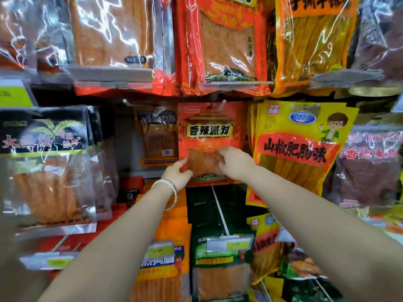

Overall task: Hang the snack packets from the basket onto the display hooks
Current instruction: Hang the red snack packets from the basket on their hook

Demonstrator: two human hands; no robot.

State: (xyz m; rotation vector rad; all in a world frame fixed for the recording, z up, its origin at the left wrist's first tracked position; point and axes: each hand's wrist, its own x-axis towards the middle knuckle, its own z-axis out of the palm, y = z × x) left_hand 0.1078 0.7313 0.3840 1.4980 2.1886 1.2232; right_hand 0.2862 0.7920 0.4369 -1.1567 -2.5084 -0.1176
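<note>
"香辣派对" on red packet (pixel 209 131); "山椒肥肠味" on yellow packet (pixel 294 149)

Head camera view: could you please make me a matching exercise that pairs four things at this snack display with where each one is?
Things:
1. red packet
2. yellow packet
3. green packet
4. bracelet

Places:
A. round the left wrist
B. hanging just right of the red packet
C. gripped by the left hand and the right hand
D. in the lower row, below both hands

Pairs: 1-C, 2-B, 3-D, 4-A
</note>
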